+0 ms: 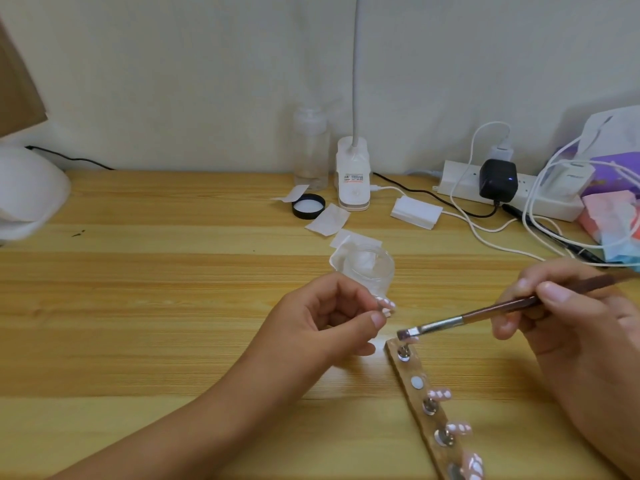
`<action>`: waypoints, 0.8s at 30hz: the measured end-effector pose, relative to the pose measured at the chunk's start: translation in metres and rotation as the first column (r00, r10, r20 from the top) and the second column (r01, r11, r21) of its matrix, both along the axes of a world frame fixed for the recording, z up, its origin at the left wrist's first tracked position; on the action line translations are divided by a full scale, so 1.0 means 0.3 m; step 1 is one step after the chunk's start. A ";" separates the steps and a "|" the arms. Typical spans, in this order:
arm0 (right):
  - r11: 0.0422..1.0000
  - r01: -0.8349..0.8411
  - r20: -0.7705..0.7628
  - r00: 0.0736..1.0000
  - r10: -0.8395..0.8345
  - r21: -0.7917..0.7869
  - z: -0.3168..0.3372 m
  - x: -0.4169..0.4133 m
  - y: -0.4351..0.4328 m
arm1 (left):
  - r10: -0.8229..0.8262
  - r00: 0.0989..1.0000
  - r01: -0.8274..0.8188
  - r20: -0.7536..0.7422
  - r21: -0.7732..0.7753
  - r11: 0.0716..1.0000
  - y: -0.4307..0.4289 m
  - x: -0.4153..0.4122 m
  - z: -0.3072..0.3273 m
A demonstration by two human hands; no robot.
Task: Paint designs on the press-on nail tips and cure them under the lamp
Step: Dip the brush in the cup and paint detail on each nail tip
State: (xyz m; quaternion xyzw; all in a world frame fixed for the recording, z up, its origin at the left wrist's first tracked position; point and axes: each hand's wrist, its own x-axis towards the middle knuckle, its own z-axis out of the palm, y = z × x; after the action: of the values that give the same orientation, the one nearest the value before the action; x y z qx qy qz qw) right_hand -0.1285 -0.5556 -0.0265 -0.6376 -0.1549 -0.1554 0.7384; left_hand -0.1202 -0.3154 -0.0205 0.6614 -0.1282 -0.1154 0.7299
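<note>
My left hand [325, 320] pinches a small stand with a pink nail tip [490, 303] bearing white stripes, held above the table. My right hand [568, 306] grips a brown-handled flat brush [485, 311]; its bristles [403, 334] rest on the nail tip at the far end of a wooden holder strip [420, 407]. That strip runs toward the lower right and carries three more striped pink tips [440, 393] on metal studs, plus one bare white magnet spot [417, 382]. The white curing lamp [27, 192] sits at the far left edge.
A clear jar [372, 268] stands behind my left hand, its black lid [308, 206] and white wipes [329, 220] farther back. A desk-lamp base [353, 174], a clear bottle [310, 150], a power strip [512, 188] with cables and tissue packs [613, 216] fill the back right.
</note>
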 end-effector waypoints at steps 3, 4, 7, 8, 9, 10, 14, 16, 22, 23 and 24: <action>1.000 -0.002 0.021 1.000 0.002 0.003 -0.002 0.003 -0.002 | 0.015 1.000 -0.015 -0.008 -0.012 1.000 -0.003 0.000 0.001; 1.000 -0.002 0.020 1.000 0.002 0.004 -0.004 0.004 -0.003 | 0.016 1.000 -0.016 -0.011 -0.013 1.000 -0.005 -0.001 0.001; 1.000 0.006 0.022 1.000 -0.006 0.004 -0.004 0.006 -0.002 | 0.012 1.000 -0.013 -0.015 -0.008 1.000 -0.006 0.000 0.000; 1.000 0.006 0.023 1.000 -0.006 0.003 -0.003 0.006 -0.001 | 0.013 1.000 -0.013 -0.015 -0.006 1.000 -0.005 -0.001 0.000; 1.000 0.005 0.026 1.000 -0.005 0.003 -0.002 0.006 0.002 | 0.013 1.000 -0.013 -0.013 -0.005 1.000 -0.005 -0.001 0.000; 1.000 0.005 0.028 1.000 -0.005 0.005 0.001 0.005 0.004 | 0.011 1.000 -0.011 -0.012 -0.005 1.000 -0.005 -0.002 0.002; 1.000 0.014 0.029 0.999 -0.013 -0.016 0.003 0.002 0.010 | 0.016 1.000 -0.016 -0.013 0.003 1.000 -0.006 -0.004 0.009; 0.998 0.039 0.020 0.999 -0.039 -0.038 0.004 -0.002 0.013 | 0.022 1.000 -0.022 -0.019 0.004 1.000 -0.006 -0.005 0.010; 0.992 0.076 0.018 0.997 -0.075 -0.102 0.006 -0.007 0.015 | 0.025 1.000 -0.024 -0.017 0.011 1.000 -0.007 -0.004 0.010; 0.994 0.073 0.024 0.997 -0.071 -0.078 0.005 -0.003 0.012 | 0.023 1.000 -0.023 -0.015 0.010 1.000 -0.007 -0.005 0.010; 0.997 0.061 0.019 0.998 -0.061 -0.043 0.004 0.001 0.008 | 0.022 1.000 -0.022 -0.013 0.008 1.000 -0.007 -0.004 0.008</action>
State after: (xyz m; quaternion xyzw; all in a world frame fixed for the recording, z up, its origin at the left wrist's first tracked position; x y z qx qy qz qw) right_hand -0.1283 -0.5533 -0.0251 -0.6567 -0.1452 -0.1799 0.7178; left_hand -0.1215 -0.3173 -0.0181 0.6648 -0.1156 -0.1124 0.7294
